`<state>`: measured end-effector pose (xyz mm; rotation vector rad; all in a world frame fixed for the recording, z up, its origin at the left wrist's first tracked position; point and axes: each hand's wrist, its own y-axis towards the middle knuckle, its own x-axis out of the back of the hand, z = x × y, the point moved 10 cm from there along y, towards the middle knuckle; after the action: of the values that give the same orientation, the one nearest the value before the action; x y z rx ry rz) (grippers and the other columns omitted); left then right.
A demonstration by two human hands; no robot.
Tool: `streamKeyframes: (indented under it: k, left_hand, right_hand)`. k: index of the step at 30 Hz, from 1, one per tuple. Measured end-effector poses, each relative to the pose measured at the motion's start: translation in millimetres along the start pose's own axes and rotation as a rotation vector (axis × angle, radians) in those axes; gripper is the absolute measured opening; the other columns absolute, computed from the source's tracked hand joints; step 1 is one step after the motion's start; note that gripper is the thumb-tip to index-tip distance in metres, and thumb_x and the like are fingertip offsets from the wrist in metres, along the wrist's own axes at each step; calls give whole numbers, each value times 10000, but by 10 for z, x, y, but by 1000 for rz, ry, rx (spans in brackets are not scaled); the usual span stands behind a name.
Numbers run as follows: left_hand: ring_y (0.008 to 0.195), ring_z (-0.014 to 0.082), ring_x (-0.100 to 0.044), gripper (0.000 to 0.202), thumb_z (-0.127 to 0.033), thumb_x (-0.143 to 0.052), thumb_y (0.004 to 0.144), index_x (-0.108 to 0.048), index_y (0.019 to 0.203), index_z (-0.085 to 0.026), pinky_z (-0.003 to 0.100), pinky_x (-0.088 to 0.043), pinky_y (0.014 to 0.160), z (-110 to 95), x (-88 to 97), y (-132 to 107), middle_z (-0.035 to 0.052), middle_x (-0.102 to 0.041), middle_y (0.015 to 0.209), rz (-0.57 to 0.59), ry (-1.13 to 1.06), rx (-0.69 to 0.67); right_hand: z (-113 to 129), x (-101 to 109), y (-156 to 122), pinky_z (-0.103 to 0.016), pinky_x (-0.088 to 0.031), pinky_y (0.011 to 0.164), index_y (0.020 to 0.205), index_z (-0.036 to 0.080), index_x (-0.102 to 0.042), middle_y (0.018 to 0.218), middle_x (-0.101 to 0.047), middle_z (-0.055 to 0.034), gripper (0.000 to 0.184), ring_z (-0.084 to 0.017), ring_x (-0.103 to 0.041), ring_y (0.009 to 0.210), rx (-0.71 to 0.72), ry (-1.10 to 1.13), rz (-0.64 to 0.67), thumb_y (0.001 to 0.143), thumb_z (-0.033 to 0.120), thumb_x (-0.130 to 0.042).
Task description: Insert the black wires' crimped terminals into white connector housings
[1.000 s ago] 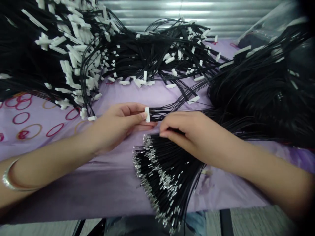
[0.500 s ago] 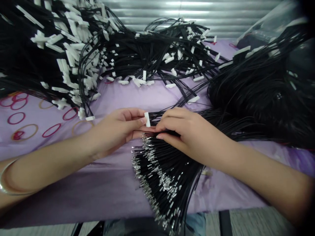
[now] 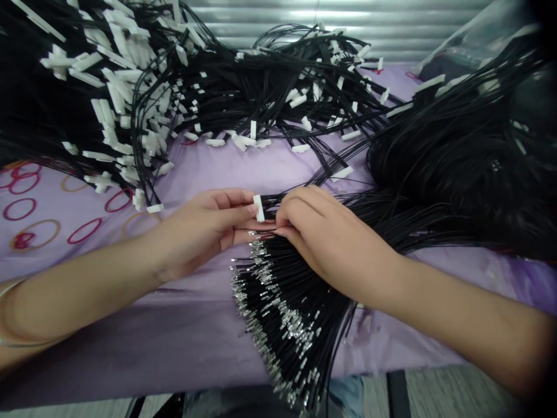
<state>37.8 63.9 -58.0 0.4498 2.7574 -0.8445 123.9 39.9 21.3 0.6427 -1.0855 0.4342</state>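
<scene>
My left hand [image 3: 204, 229] pinches a small white connector [image 3: 259, 208] between thumb and fingers, with black wires running out of it to the right. My right hand [image 3: 331, 235] is closed right beside the connector, its fingertips pinched on a thin black wire at the connector's wire side. Just under both hands lies a fanned bundle of black wires with metal terminal tips [image 3: 278, 313], spreading toward the table's front edge.
A purple cloth [image 3: 195, 325] covers the table. Heaps of black wire harnesses with white connectors [image 3: 130, 98] fill the back and left. A dense mass of loose black wire [image 3: 461, 162] lies at the right. Coloured rubber bands [image 3: 30, 215] lie at the left.
My right hand has moved left from the terminal bundle up to the connector and pinched in against it. The left hand has held the connector nearly still.
</scene>
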Motion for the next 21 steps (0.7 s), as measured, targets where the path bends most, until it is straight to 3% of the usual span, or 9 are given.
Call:
streamKeyframes:
  k: [4,10,15,21]
  left_hand:
    - [830,137,-691,112,-96,-551,799,-608,895,-89,195,-561,814,-14,-47,-26,74,-699,880,40,68,-9]
    - [867,130,-685,131,-133,-550,815,-630,916,-105,178,-556,831,-11,-78,-20,64,-697,943,98,122,-14]
    - [848,125,-690,87,-135,-568,805,-636,858,-126,167,-564,804,-3,-68,-13,35,-708,885,103,113,-16]
    - [834,123,-692,91,-136,-560,807,-626,867,-124,155,-564,782,18,-69,-30,51,-713,861,100,117,10]
  right_hand:
    - [-94,160,14,-225,-380,616,809,124,-539,744,-550,-13,77,-103,-485,684,-84,99,-84,855,133,-478]
    - [-161,249,50,-193,-376,619,731,136,-605,693,-564,10,95,-71,-496,669,-98,217,-101,801,124,-543]
    - [-170,235,44,-194,-354,570,680,129,-625,643,-549,19,76,-62,-471,606,-72,159,-91,734,99,-579]
    - [-101,226,35,-203,-376,581,696,132,-629,689,-573,3,93,-75,-502,627,10,48,-80,753,108,-559]
